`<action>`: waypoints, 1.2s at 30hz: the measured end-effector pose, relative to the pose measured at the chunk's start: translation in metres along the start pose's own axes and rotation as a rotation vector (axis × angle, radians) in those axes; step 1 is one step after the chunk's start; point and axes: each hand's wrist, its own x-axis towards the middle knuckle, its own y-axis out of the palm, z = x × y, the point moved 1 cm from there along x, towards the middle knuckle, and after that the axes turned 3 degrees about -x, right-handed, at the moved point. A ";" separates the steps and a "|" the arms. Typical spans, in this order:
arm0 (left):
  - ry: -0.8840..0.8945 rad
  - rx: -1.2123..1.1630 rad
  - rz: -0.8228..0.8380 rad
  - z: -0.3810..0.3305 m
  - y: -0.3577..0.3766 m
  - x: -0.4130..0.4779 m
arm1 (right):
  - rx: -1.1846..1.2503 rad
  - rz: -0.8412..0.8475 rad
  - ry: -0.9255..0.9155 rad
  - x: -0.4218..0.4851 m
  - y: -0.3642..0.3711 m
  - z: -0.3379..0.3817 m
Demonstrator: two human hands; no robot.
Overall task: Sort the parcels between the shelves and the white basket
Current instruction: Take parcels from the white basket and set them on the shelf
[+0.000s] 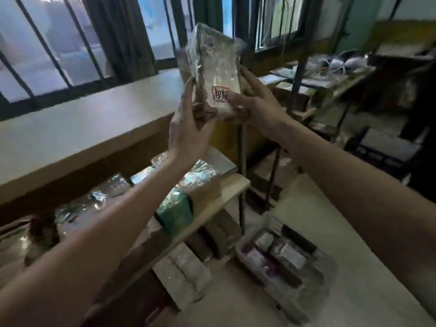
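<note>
I hold a tape-wrapped parcel (212,62) upright at chest height, above the shelf top. It is glossy, pale, and bears a red-bordered label with handwriting near its lower end. My left hand (188,123) grips its lower left side. My right hand (254,100) holds its lower right side, thumb beside the label. The white basket (325,277) stands on the floor at the lower right, with several parcels inside. The wooden shelves (226,199) below my arms hold several wrapped parcels, one of them green.
A long pale shelf top (82,119) runs under the barred window at left. A second metal-framed rack (330,90) with boxes and clutter stands at the right. A black crate (377,156) sits on the floor beyond. Bare floor lies around the basket.
</note>
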 end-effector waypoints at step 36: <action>-0.011 0.477 1.383 0.541 0.486 -0.398 | -0.174 -0.611 0.977 -0.067 -0.253 -0.882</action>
